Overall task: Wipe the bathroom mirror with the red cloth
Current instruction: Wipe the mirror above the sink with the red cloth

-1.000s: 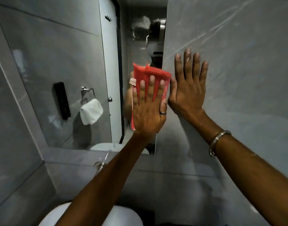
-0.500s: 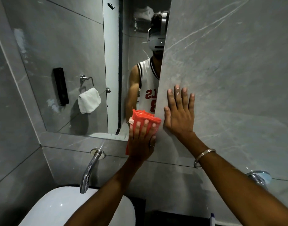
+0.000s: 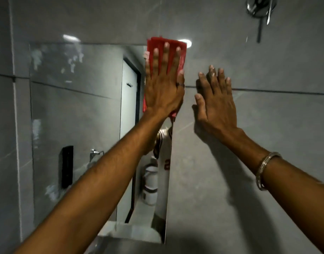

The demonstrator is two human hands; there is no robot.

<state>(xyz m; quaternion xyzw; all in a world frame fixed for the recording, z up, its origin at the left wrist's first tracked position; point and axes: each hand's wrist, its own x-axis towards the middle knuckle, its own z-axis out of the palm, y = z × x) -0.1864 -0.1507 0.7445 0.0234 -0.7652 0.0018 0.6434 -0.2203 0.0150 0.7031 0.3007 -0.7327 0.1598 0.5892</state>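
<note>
- Single head-worn wide-angle view; no second view was supplied for overlap.
- Camera faced the grey tiled wall (image 3: 249,162) at close range, tilted upward.
- Mirror (image 3: 75,116) occupied 9 o'clock; shower fitting (image 3: 258,6) sat at 1 o'clock.

Carrier: grey tiled wall (image 3: 249,162) with mirror (image 3: 75,116) mounted flush on it. Red cloth (image 3: 166,50) flat against mirror's top right corner, overlapping onto the tile. Right hand (image 3: 216,105) flat on bare tile just beside mirror's right edge. Chrome fitting (image 3: 258,6) at wall's upper right.
</note>
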